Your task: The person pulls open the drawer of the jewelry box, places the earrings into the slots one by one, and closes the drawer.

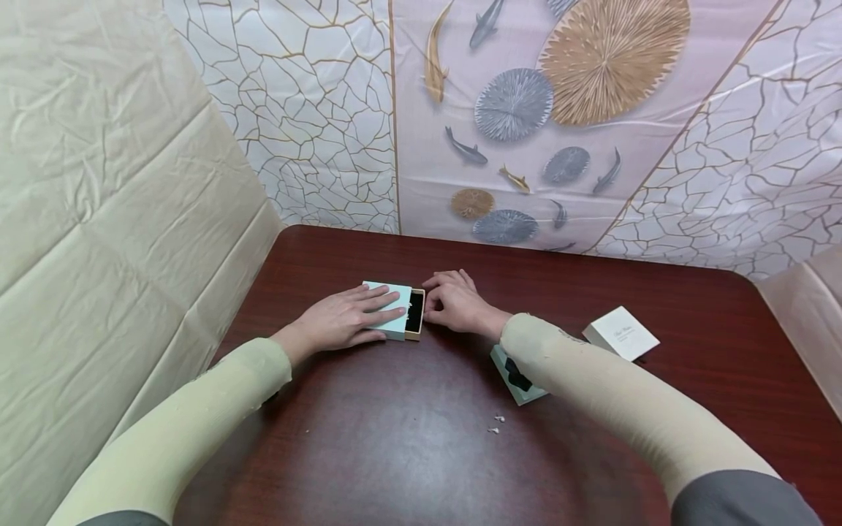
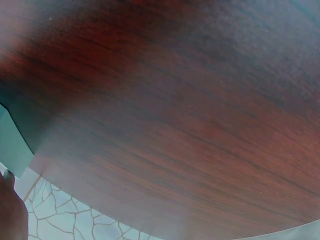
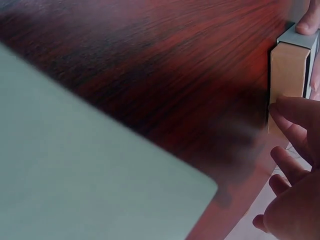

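A small light-blue slide box (image 1: 384, 330) lies on the dark wood table, its tan drawer (image 1: 414, 336) partly out on the right. Black lining and a small pale ornament show inside. Across the cover lies my left hand (image 1: 342, 319), fingers nearly straight on top, thumb along the near side. My right hand (image 1: 458, 303) has its thumb and index fingertips together at the middle of the drawer's end, also seen in the right wrist view as a tan face (image 3: 288, 70). Whatever they pinch there is hidden by the fingertips. The other fingers are loosely bent.
Under my right forearm sits a pale green box part (image 1: 513, 383) with a black piece on it. A white lid with print (image 1: 621, 332) lies farther right. Two tiny pale earring-like pieces (image 1: 496, 424) are on the near table. A patterned cloth (image 1: 329, 109) hangs behind.
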Demonstrator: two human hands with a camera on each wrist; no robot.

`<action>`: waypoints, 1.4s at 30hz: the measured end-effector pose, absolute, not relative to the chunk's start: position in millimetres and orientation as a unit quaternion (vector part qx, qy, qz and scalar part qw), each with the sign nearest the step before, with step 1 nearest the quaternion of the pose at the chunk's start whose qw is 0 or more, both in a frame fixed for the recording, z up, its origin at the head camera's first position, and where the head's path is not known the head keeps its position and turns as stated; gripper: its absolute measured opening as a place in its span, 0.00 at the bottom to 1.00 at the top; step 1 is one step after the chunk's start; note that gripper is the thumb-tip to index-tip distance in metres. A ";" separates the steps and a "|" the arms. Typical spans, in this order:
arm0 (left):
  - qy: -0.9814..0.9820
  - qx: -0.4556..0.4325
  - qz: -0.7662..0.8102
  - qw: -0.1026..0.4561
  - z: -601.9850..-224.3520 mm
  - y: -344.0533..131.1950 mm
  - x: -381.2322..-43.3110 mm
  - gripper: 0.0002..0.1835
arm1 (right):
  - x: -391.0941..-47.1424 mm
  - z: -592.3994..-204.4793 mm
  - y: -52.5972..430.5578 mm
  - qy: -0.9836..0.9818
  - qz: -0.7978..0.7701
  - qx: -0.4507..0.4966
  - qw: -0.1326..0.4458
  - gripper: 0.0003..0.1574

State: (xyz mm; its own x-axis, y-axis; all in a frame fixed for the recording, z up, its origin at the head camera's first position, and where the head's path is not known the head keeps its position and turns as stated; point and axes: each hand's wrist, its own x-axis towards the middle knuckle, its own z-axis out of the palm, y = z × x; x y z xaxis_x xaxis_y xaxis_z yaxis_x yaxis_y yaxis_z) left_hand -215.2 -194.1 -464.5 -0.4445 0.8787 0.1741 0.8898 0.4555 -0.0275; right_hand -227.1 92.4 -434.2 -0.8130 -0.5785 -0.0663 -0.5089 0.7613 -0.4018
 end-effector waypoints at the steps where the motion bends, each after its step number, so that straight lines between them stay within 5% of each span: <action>1: -0.850 -0.520 -0.034 0.080 -464.6 -194.2 -215.1 0.31 | -227.3 -434.4 91.5 0.933 -0.186 -0.292 0.094 0.16; 42: -0.850 -0.519 -0.044 0.082 -467.0 -195.4 -216.1 0.31 | -231.3 -437.6 71.0 0.927 -0.200 -0.303 0.100 0.16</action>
